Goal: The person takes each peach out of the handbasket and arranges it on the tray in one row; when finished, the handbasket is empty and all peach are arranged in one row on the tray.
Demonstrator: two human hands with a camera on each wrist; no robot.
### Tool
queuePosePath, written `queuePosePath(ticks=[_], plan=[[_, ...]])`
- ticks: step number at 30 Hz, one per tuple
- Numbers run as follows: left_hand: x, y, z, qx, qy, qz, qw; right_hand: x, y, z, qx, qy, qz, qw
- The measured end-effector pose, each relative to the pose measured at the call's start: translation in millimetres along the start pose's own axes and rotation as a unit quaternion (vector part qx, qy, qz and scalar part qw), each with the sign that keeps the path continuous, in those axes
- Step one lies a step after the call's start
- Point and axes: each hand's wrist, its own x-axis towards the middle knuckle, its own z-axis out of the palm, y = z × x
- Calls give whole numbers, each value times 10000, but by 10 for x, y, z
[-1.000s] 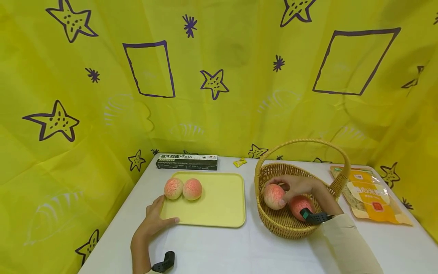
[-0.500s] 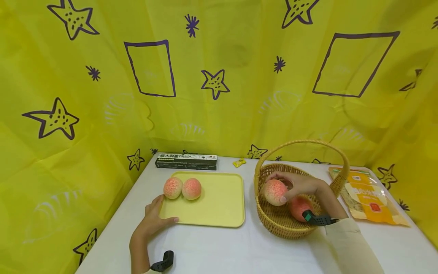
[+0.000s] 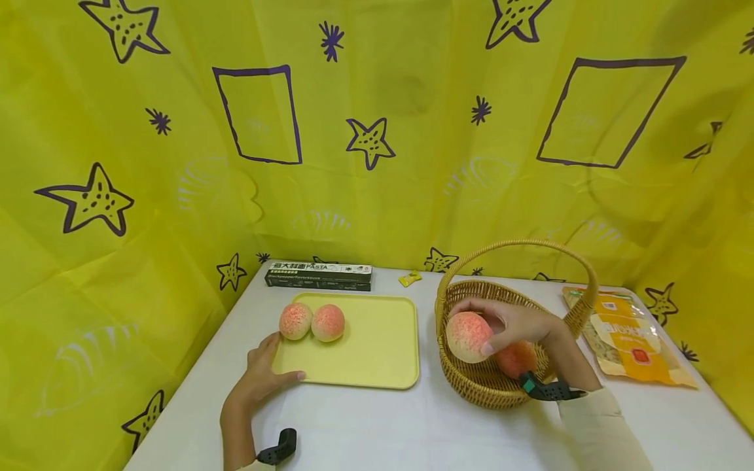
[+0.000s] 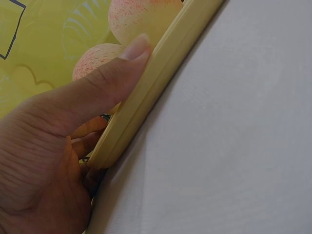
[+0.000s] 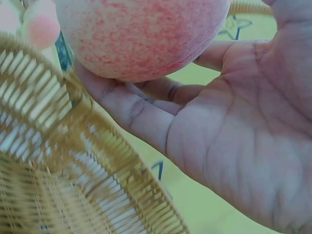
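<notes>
In my right hand (image 3: 509, 324) a pink and cream peach (image 3: 469, 337) is held between thumb and fingers, over the wicker basket (image 3: 491, 396). The right wrist view shows this peach (image 5: 146, 39) lifted beside the basket's woven wall (image 5: 112, 170). A second peach (image 3: 516, 358) lies in the basket, partly hidden by the right hand. My left hand (image 3: 262, 373) holds the near-left corner of a yellow tray (image 3: 371, 340), thumb on the front rim and fingers along the left side. Two peaches, one on the left (image 3: 295, 321) and one beside it (image 3: 328, 323), sit on the tray.
A dark pasta box (image 3: 318, 277) lies behind the tray, with a small yellow wrapped candy (image 3: 410, 279) to its right. Right of the basket is an orange and clear food bag (image 3: 633, 337). The basket's tall handle (image 3: 524, 243) arches over it. A yellow curtain surrounds the table.
The right hand has raised its peach a little and brought it slightly toward me within the basket's opening. The left hand keeps its hold on the tray corner.
</notes>
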Motion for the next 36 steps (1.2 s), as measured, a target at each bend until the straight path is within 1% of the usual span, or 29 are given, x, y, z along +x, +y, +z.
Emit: queuePosePath(ticks=[3,5,11,16,19,22,25,28,31,34,36], plan=[[11,-11,-12,46,-15,-32,10000,80,-46,88,111,-250,-278,9992],[16,-18,-18,63,-17,-37,10000,137,-73,152,212,-349,-368,9985],[39,-2,-17,-4,2,65,10000,278,-114,321,324,-448,-557,9969],[29,-12,-11,35,20,39,10000,398,-122,433,221,-111,-321,9992],[7,-30,-9,69,17,-4,10000,480,-103,514,313,135,-129,9993],[-13,-43,-1,88,7,-28,10000,561,-74,605,558,218,-17,9982],[-28,-43,9,65,14,-32,10000,637,-53,684,606,298,-13,9977],[-39,-35,17,38,5,-59,10000,707,-29,745,474,511,-29,9976],[-42,-19,19,55,-10,-74,10000,784,10,805,514,850,18,9950],[-30,0,13,97,0,-51,9999,861,51,863,866,1162,123,9894],[-15,13,9,115,24,-13,9999,914,80,890,1040,1320,88,9857]])
